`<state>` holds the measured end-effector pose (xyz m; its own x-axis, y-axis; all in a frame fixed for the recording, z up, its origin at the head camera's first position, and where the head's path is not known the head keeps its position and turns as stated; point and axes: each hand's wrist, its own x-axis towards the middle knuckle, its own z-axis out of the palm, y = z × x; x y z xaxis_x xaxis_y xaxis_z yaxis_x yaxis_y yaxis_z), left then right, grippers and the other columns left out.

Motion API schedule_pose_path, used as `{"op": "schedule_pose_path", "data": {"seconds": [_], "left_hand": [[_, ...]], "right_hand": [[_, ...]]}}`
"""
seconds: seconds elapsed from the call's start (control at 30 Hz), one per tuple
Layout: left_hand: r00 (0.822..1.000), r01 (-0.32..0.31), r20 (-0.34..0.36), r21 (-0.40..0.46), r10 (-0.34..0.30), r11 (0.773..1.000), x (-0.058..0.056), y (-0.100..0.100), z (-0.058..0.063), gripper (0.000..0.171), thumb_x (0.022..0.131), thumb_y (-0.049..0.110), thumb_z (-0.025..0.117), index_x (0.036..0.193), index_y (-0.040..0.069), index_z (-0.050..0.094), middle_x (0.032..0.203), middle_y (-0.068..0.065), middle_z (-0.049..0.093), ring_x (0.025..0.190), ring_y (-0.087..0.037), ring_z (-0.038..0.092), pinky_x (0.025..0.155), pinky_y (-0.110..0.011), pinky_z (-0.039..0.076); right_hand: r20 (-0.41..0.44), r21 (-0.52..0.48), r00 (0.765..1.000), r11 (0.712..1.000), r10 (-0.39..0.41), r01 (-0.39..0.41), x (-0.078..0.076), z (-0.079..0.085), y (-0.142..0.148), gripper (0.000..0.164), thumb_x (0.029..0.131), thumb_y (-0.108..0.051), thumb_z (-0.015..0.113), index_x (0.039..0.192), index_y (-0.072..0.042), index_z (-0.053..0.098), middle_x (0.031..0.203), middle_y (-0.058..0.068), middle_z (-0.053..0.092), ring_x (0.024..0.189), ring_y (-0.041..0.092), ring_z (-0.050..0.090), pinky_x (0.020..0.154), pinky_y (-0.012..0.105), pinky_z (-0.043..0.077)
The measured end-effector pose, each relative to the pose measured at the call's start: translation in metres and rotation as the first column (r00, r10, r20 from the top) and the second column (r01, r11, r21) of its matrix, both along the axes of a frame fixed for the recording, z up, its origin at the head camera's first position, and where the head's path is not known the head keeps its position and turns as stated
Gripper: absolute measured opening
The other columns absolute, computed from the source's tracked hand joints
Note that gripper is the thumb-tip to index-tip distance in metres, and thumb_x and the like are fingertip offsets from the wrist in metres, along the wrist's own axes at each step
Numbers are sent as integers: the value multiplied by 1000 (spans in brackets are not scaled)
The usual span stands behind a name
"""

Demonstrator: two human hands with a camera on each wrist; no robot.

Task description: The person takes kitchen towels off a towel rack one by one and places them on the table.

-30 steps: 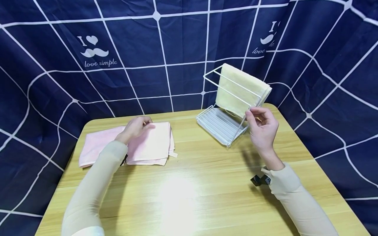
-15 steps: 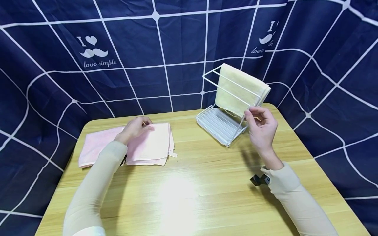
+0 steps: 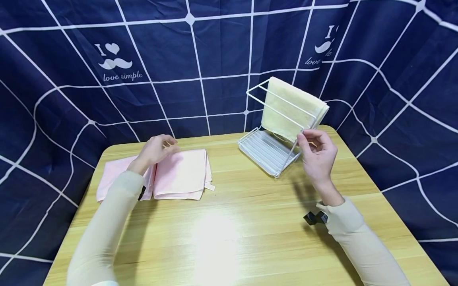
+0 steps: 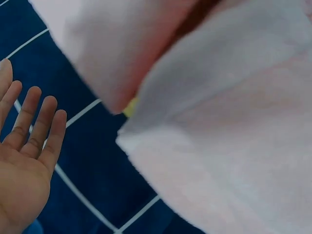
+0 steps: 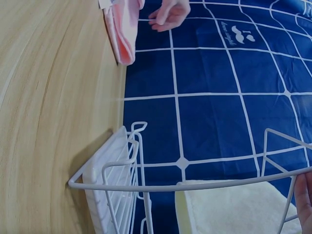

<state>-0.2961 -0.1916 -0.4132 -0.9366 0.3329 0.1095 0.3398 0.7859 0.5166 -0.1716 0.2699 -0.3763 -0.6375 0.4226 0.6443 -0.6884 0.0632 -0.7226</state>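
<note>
Step in hand, we judge, is steadying the white rack [image 3: 264,147]; our right hand [image 3: 319,154] pinches its wire, while our left hand [image 3: 154,151], holding nothing, hovers by the pink cloths [image 3: 184,174]. A left-hand grasp seems called for next. We count one rack, one yellow cloth [image 3: 292,113] draped on it, and apparently two pink cloths on the surface [image 3: 257,206], our sleeve [image 3: 112,216] part-hiding them.

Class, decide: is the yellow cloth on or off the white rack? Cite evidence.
On. The yellow cloth hangs draped over the upper frame of the white rack.
</note>
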Motion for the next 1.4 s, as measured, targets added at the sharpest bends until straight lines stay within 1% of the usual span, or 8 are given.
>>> {"op": "schedule_pose_path", "data": {"seconds": [0.27,0.43,0.53,0.7,0.97,1.07,1.2,1.4], "left_hand": [[991,47,-126,77,-37,996,4,16,26,26,99,29,75,115,8,77,111,-14,78,98,-32,75,89,-48,57],[983,106,-165,123,-85,987,7,38,47,26,99,27,75,114,6,77,107,-13,79,97,-29,74,92,-46,58],[973,153,-198,149,-122,977,9,55,58,24,99,25,75,113,6,77,107,-12,79,98,-28,74,94,-45,59],[950,232,-254,194,-179,953,8,87,76,23,98,22,77,112,5,76,107,-12,78,99,-26,74,96,-42,60],[917,333,-299,204,-266,921,6,139,106,24,99,26,76,115,9,77,113,-8,77,103,-20,73,98,-37,59],[895,379,-333,211,-298,901,6,159,116,23,99,25,75,116,9,77,115,-7,77,105,-18,72,98,-36,58],[863,425,-380,192,-333,884,6,186,129,23,100,26,74,116,10,77,115,-5,77,107,-17,72,98,-33,57],[836,468,-399,159,-377,869,7,224,146,26,102,30,72,120,12,75,119,-4,76,113,-18,72,101,-30,55]], "right_hand": [[-4,2,1000,1000,2,-2,-1,0,-1,16,88,15,72,96,2,74,87,-4,74,74,3,71,67,12,56],[-3,4,1000,1000,2,-2,-2,-1,-1,15,89,15,72,96,2,74,87,-4,73,74,3,70,67,12,56],[-1,5,1000,1000,0,0,-2,-2,0,15,89,15,72,96,2,74,87,-4,73,74,2,70,67,12,56],[3,9,1000,1000,-6,6,-2,-2,1,16,89,14,72,96,1,75,87,-4,73,74,2,70,67,12,56],[6,15,1000,1000,-8,8,-3,-2,1,14,89,14,72,97,3,74,87,-5,73,74,2,70,67,12,56],[6,16,1000,1000,-12,12,-3,-2,1,14,89,14,72,96,3,74,87,-5,73,74,2,70,66,11,55],[9,15,1000,1000,-15,14,-3,-3,1,14,89,14,72,97,2,74,87,-5,73,74,1,70,66,11,55],[9,6,1000,1000,-19,19,-2,-3,1,14,89,14,72,97,3,74,88,-5,73,74,2,70,66,11,55]]}}
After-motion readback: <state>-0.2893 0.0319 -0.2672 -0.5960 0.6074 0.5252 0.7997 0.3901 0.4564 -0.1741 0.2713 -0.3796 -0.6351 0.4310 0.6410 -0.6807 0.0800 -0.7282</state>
